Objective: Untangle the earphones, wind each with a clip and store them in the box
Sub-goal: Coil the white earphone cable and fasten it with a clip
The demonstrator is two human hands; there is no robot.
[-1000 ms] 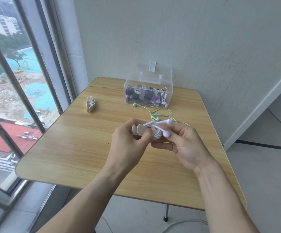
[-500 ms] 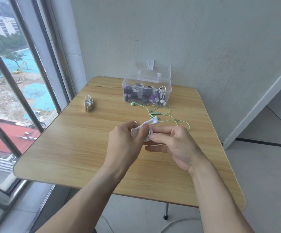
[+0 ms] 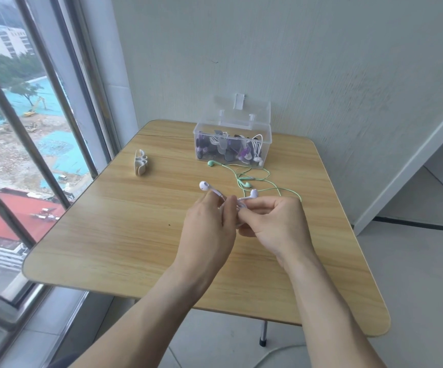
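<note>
Both hands meet above the middle of the wooden desk (image 3: 114, 235), working on a coiled set of white earphones (image 3: 237, 205). The left hand (image 3: 209, 229) has its fingers curled around the bundle from the left side, and one white earbud (image 3: 204, 186) sticks up past its knuckles on a short stalk of cable. The right hand (image 3: 276, 224) grips the same bundle from the right, fingers folded in and thumb tucked toward the coil, with the second white earbud (image 3: 253, 193) poking out just above its index finger. Whether a clip sits inside the bundle cannot be told, since the fingers cover it. Beyond the hands, a set of green earphones (image 3: 244, 179) lies loose on the desk, its cable looping from just in front of the box toward the right hand. The clear plastic box (image 3: 265, 144) stands at the far edge near the wall with its lid (image 3: 244, 110) raised, and it contains several wound earphones in white, grey and purple. A beige clip (image 3: 140, 166) stands by itself on the left part of the desk, well apart from the hands.
</note>
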